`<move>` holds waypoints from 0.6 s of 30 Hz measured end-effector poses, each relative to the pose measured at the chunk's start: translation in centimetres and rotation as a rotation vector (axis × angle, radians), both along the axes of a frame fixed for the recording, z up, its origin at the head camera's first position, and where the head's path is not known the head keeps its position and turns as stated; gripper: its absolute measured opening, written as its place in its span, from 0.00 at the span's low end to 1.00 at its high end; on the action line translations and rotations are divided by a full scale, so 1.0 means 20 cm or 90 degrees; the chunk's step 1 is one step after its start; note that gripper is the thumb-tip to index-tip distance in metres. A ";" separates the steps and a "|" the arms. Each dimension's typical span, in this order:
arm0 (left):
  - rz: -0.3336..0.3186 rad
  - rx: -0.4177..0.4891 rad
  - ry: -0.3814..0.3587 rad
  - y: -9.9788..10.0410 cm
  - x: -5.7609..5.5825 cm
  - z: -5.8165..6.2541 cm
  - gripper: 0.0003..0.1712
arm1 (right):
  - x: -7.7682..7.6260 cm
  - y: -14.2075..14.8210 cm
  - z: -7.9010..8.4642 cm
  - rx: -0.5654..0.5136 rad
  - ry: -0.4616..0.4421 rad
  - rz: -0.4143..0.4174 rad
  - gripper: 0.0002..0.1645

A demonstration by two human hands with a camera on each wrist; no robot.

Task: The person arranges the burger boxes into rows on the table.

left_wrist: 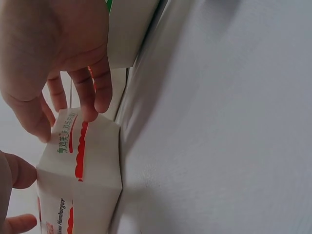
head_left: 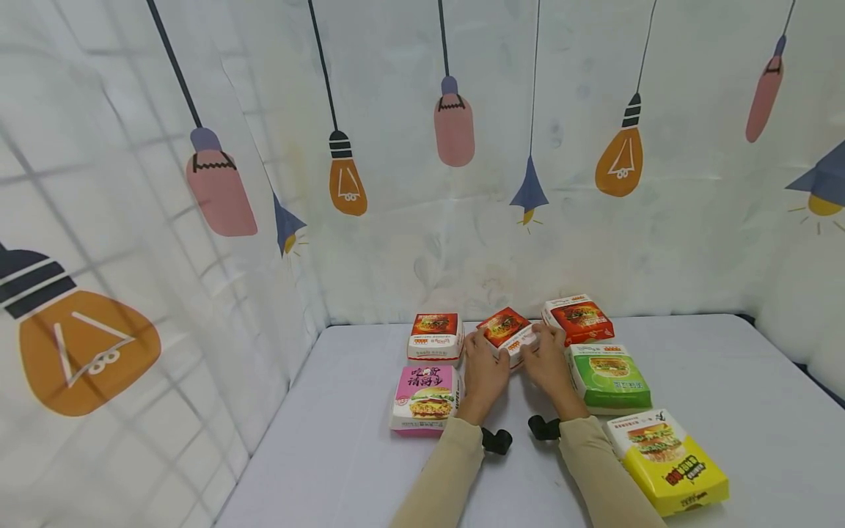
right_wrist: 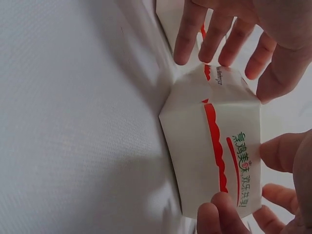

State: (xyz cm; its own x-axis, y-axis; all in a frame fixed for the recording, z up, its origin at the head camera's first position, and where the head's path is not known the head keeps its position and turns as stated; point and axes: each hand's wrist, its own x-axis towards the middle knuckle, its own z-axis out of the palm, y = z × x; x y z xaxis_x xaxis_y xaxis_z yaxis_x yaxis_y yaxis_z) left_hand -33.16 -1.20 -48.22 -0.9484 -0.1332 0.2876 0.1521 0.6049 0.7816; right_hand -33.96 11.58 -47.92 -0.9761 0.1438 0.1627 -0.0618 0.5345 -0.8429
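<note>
A red and white hamburger box [head_left: 504, 326] sits turned at an angle at the back of the table, between two similar boxes. My left hand [head_left: 485, 375] grips its left side and my right hand [head_left: 548, 367] its right, thumbs on the near edge. In the left wrist view, fingers of the right hand [left_wrist: 58, 63] bend against one end of the box [left_wrist: 97, 151], whose white side carries a red wavy stripe. The right wrist view has the left hand [right_wrist: 248, 39] at the opposite end of the box [right_wrist: 195, 151], fingertips against its side.
A red and white box [head_left: 436, 337] stands left of the hands, with a pink box [head_left: 425, 400] in front. To the right, another red box [head_left: 578, 319], a green box [head_left: 609, 376] and a yellow box [head_left: 667, 462] form a slanting row. A curtain [head_left: 396, 249] hangs behind the table.
</note>
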 end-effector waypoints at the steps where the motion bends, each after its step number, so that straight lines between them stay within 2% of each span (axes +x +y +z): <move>1: 0.001 0.002 0.002 0.00 0.00 0.00 0.33 | 0.00 0.00 0.00 0.004 -0.005 -0.001 0.36; 6: -0.001 0.004 0.005 0.00 0.00 0.00 0.30 | 0.00 0.00 0.01 0.013 -0.016 -0.004 0.42; 14: -0.007 -0.014 -0.015 -0.01 0.01 0.01 0.33 | 0.01 0.00 0.01 0.022 -0.035 0.000 0.41; 18: -0.005 -0.030 -0.005 -0.01 0.00 0.00 0.31 | 0.00 0.00 0.00 0.034 -0.038 -0.003 0.39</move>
State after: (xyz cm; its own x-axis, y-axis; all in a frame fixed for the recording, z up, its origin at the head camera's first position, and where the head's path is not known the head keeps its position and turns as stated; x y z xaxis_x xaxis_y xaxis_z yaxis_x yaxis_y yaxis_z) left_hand -33.12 -1.46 -48.25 -0.9518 -0.1121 0.2854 0.1506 0.6399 0.7536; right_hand -33.91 11.58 -47.83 -0.9836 0.1407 0.1125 -0.0105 0.5789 -0.8153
